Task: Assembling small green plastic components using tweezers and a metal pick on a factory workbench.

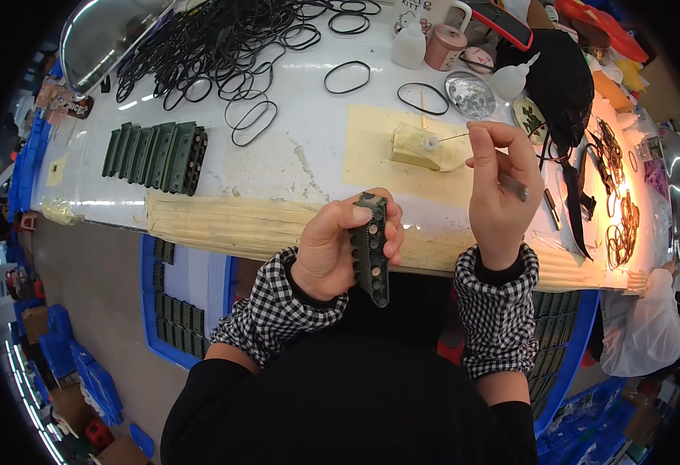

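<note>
My left hand (pixel 326 242) is closed around a dark green toy tank track piece (pixel 376 260), held upright over the table's front edge. Small round wheels line one side of it. To the right, my right hand (pixel 504 182) pinches a thin needle-like tool (pixel 454 137), its grey handle lying across my palm. The tool's tip is at a small white nozzle (pixel 431 143) on a block wrapped in yellowish tape (pixel 420 155). Whether tip and nozzle touch is too small to tell. Several matching green pieces (pixel 156 159) stand in a row at the left.
Black rubber bands (pixel 224 50) are heaped at the back left. A pink cup (pixel 444 48), a white squeeze bottle (pixel 410 46) and a foil dish (pixel 469 94) stand behind my right hand. Blue trays (pixel 171 355) of green pieces sit below the table. Another person's pale sleeve (pixel 642 329) shows at right.
</note>
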Available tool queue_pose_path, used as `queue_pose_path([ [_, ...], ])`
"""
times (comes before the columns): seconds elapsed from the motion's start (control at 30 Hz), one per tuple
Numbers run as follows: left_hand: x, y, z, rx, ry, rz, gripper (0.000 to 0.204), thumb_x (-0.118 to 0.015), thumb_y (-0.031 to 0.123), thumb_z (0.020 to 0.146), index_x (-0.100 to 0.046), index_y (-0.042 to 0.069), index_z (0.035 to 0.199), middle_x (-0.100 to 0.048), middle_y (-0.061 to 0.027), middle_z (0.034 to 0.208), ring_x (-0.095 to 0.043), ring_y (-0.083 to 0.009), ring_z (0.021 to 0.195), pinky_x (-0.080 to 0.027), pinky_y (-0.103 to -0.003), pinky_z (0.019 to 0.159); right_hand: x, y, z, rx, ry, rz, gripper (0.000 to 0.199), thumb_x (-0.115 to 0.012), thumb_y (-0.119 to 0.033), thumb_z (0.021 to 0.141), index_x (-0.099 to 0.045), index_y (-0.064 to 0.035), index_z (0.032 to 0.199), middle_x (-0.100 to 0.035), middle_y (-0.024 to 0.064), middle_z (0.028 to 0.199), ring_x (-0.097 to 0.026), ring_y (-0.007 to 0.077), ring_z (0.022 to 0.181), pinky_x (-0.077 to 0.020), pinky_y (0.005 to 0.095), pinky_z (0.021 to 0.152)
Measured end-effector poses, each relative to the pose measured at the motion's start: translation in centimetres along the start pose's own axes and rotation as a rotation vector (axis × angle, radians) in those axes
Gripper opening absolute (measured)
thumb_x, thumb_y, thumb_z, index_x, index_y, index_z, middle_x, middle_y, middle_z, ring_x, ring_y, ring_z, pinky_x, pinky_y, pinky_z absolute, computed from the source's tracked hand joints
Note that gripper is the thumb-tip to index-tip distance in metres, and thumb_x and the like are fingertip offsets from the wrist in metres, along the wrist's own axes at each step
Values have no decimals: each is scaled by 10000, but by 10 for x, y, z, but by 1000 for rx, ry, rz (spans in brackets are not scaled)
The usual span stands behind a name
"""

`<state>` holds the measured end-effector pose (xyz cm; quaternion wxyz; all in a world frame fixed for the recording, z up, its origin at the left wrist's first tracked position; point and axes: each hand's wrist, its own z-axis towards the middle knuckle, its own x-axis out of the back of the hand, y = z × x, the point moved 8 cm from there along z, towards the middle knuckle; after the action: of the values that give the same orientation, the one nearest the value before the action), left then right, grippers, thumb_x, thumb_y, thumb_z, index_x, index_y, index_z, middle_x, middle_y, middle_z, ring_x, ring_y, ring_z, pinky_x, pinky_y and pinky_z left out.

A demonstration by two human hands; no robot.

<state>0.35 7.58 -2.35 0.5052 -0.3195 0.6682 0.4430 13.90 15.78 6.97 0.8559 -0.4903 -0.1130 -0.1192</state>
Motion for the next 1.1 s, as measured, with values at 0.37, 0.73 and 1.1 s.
queue_pose_path([
  [0.37, -5, 2, 0, 13, 76, 64, 316, -546, 244, 794, -532, 7, 1001, -534, -66, 781, -512, -175, 686, -483, -314, 634, -9, -29, -16, 31, -64, 283, 90, -597, -56, 907, -577, 31, 917, -596, 75, 820, -616, 123, 724, -477, 216, 644],
  [0.73, -5, -4, 0, 14, 2, -1, 409, -536, 231, 812, -540, -48, 1110, -598, -89, 797, -562, -205, 716, -509, -351, 677, -35, -34, -32, -187, -343, 561, 98, -500, -62, 966, -494, 36, 958, -636, 117, 827, -636, 113, 636, -529, 215, 513],
  [1.1, -6, -2, -2, 3, 8, 7, 403, -545, 226, 801, -535, -49, 1095, -604, -94, 803, -570, -196, 703, -518, -343, 672, -27, -24, -27, -154, -225, 525, 111, -513, -76, 965, -517, 34, 965, -613, 85, 840, -643, 119, 711, -534, 219, 635],
])
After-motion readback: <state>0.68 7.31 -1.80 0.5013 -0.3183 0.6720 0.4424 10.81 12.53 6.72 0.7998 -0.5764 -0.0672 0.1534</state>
